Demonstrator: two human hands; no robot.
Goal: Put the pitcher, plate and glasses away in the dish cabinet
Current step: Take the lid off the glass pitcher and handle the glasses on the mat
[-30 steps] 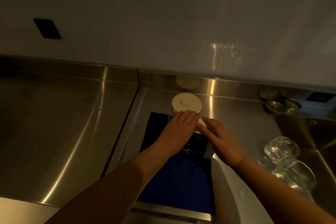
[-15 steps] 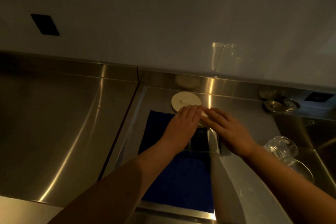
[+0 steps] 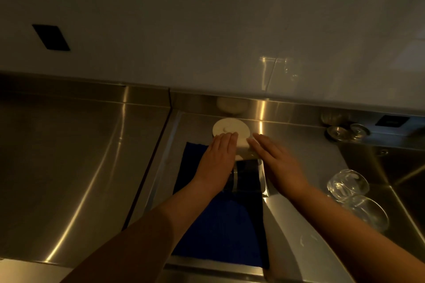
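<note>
Nothing stored: none of the dishes has reached the cabinet, by my reading (no cabinet shows in this view at all).
Pitcher: the clear pitcher (image 3: 247, 174) stands on the blue cloth (image 3: 220, 232) on the steel counter (image 3: 69, 167), its white lid (image 3: 230, 130) on top, between my two hands.
Left hand: my left hand (image 3: 217, 165) lies flat against the pitcher's left side, fingers straight and together, tips by the lid; it presses rather than grips.
Right hand: my right hand (image 3: 279, 164) mirrors it on the right side, fingers straight, nothing curled round the glass.
Glasses: two glasses (image 3: 357, 200) lie on their sides to my right, touching each other, well apart from the pitcher, untouched.
Plate: I cannot pick out a plate for certain in this dim light.
Left to do: everything, I judge: lift the pitcher first, then come back for the glasses and the plate.
</note>
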